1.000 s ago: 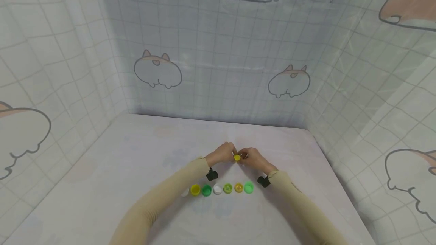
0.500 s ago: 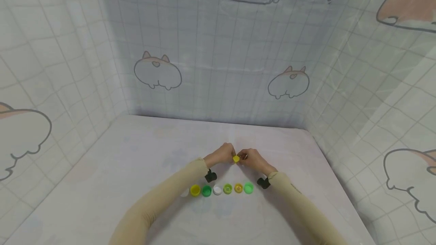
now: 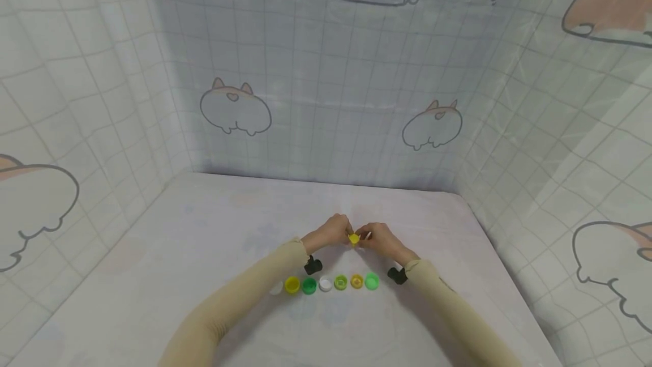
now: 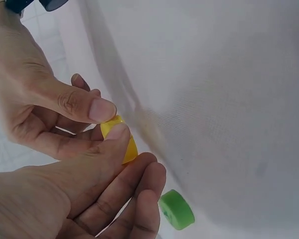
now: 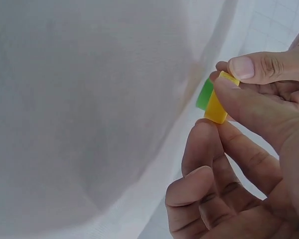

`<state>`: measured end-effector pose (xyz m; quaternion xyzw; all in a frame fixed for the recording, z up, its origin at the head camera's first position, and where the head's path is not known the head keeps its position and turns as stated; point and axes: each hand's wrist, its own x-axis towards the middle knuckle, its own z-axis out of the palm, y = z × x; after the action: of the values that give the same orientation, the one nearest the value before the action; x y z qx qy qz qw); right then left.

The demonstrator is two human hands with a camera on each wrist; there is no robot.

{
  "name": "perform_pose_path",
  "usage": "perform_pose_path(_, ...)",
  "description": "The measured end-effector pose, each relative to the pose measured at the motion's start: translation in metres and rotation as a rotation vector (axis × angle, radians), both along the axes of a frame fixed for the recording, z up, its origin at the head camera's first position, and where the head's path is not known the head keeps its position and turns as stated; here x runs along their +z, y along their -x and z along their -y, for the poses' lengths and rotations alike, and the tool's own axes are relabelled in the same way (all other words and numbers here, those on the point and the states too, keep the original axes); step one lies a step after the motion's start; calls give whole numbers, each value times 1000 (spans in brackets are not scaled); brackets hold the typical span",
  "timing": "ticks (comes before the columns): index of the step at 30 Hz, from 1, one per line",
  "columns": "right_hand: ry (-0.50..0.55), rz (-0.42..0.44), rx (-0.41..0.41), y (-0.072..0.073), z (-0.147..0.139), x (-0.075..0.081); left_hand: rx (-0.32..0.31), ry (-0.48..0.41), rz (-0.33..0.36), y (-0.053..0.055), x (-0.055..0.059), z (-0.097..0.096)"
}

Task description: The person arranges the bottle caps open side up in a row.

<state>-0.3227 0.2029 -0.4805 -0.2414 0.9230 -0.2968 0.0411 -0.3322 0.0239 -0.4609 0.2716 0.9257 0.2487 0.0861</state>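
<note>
A small yellow bottle cap (image 3: 354, 239) is held up between both hands, above the far side of the row of caps. My left hand (image 3: 333, 230) pinches it by one side, thumb on the cap (image 4: 120, 142) in the left wrist view. From the other side my right hand (image 3: 381, 240) pinches it too, its thumb lying along the yellow cap (image 5: 217, 107) in the right wrist view. A green cap (image 4: 177, 210) appears beyond the left fingertips. Behind the yellow one, part of that green cap (image 5: 205, 94) shows; the hands hide it in the head view.
Nearer the body, several caps stand in a row, from a white one (image 3: 277, 287) partly behind the left sleeve to a light green one (image 3: 372, 281). Black wrist cameras hang under the left wrist (image 3: 313, 265) and right wrist (image 3: 397, 275). Patterned curtains (image 3: 326, 101) enclose the table.
Both hands keep hold of the yellow cap in nearly the same spot. The cap's tilt has shifted slightly, and the right wrist has moved a little outward. The row of caps has stayed still.
</note>
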Motion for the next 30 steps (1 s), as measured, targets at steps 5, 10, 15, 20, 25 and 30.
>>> perform_pose_path(5, 9, -26, 8, -6, -3, 5, -8, -10, -1, -4, 3, 2)
perform_pose_path(10, 14, -48, 30, -12, -5, 8, -17, -28, 16, -10, 8, 2)
perform_pose_path(15, 17, -43, 45, -21, -6, 12, -47, -57, 36, -18, 11, 3)
perform_pose_path(20, 16, -41, 46, -28, -4, 14, -55, -72, 46, -25, 12, 5)
perform_pose_path(25, 14, -48, 59, -34, -4, 14, -75, -74, 37, -31, 13, 8)
perform_pose_path(30, 21, -44, 68, -38, -4, 13, -89, -107, 53, -36, 12, 11)
